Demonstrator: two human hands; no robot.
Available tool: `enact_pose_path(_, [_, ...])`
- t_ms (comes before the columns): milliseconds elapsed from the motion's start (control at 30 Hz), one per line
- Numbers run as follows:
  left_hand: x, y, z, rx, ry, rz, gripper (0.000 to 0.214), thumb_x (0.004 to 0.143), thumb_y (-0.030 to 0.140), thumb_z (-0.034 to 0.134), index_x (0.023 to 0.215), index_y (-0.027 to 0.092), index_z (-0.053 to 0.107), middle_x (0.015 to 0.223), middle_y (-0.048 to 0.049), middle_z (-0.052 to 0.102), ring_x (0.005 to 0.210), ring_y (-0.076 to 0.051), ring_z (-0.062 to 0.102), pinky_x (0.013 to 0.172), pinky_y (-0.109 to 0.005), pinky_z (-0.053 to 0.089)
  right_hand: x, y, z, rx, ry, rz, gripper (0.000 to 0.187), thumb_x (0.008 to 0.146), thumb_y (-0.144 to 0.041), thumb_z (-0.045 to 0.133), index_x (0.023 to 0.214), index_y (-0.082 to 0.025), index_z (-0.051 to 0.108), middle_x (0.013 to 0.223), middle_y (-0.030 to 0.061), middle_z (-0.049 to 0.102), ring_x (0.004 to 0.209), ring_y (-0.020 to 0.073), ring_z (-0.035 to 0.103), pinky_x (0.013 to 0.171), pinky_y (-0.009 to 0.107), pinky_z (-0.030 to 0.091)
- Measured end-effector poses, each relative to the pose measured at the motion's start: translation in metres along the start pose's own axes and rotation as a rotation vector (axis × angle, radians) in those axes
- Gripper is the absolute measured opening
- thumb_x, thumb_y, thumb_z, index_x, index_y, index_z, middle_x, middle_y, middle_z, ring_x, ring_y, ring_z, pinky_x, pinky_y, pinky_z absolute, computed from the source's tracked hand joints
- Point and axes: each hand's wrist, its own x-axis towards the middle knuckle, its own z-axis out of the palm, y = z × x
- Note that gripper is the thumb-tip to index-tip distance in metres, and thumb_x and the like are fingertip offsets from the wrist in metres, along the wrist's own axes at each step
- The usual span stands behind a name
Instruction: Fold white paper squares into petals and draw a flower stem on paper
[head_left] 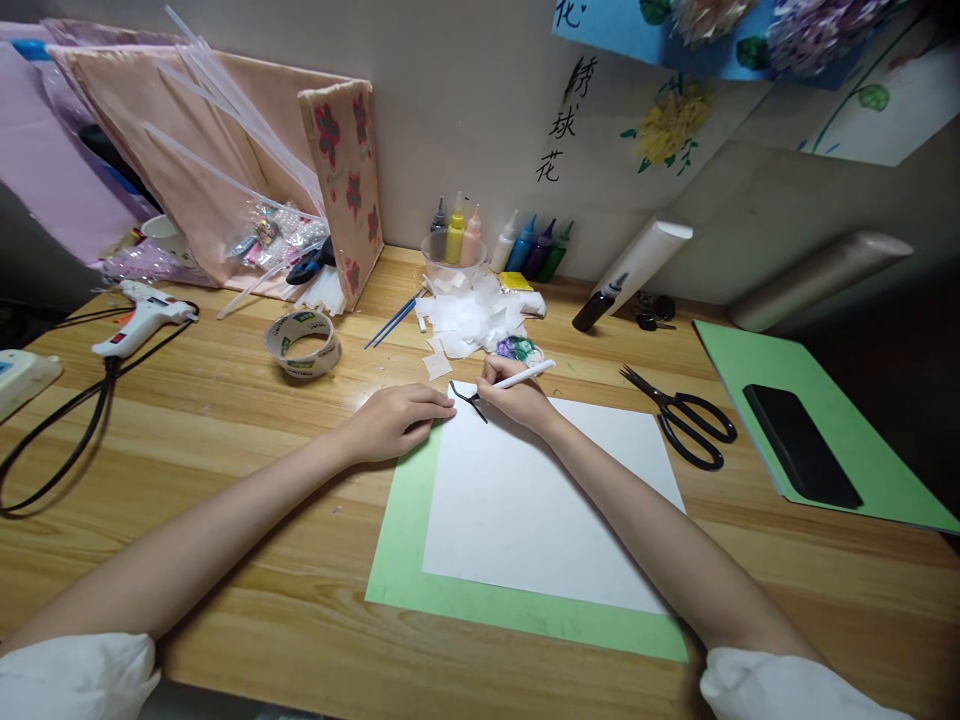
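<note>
A white sheet of paper [540,500] lies on a green sheet [401,545] in the middle of the wooden table [225,420]. My right hand [514,400] is closed on a white pen [529,375] whose tip touches the sheet's top left corner, where black strokes [466,397] are drawn. My left hand [397,420] rests beside it with fingers curled, pressing down on the paper's upper left edge. It holds nothing I can see.
Black scissors [686,420] lie right of the paper. A phone [801,443] lies on a green folder [862,480]. Behind are white paper scraps [472,315], paint bottles [525,245], blue brushes [391,322], a tape roll [303,343], a glue gun [142,318].
</note>
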Motion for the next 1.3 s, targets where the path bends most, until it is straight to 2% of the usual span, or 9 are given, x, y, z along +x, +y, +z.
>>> enact_pose_path(467, [-0.001,0.0,0.0,0.003,-0.015,-0.01,0.045,0.079,0.007,0.045,0.118,0.022,0.06,0.121,-0.0039,0.061,0.112,-0.018,0.056,0.096,-0.03,0.044,-0.001,0.002,-0.004,0.016,-0.025,-0.024,0.025,0.064,-0.016,0.05,0.053,-0.021,0.027,0.053,-0.006,0.031,0.052,0.01,0.03,0.051,0.026,0.023])
enact_pose_path(833, [0.001,0.001,0.0,0.001,0.003,-0.003,0.044,0.078,0.007,0.045,0.117,0.023,0.061,0.119,-0.0037,0.062,0.111,-0.017,0.057,0.094,-0.03,0.046,-0.001,0.004,-0.01,0.077,-0.136,-0.046,0.026,0.063,-0.015,0.048,0.053,-0.021,0.025,0.052,-0.0061,0.034,0.051,0.0096,0.031,0.051,0.025,0.024])
enact_pose_path(1300, [0.001,0.001,-0.001,-0.003,-0.003,-0.004,0.045,0.078,0.007,0.045,0.117,0.022,0.06,0.119,-0.0045,0.062,0.111,-0.017,0.057,0.095,-0.03,0.045,-0.002,0.004,-0.017,0.1,-0.248,-0.036,0.027,0.062,-0.013,0.048,0.052,-0.021,0.024,0.049,-0.0077,0.025,0.049,0.008,0.026,0.049,0.024,0.019])
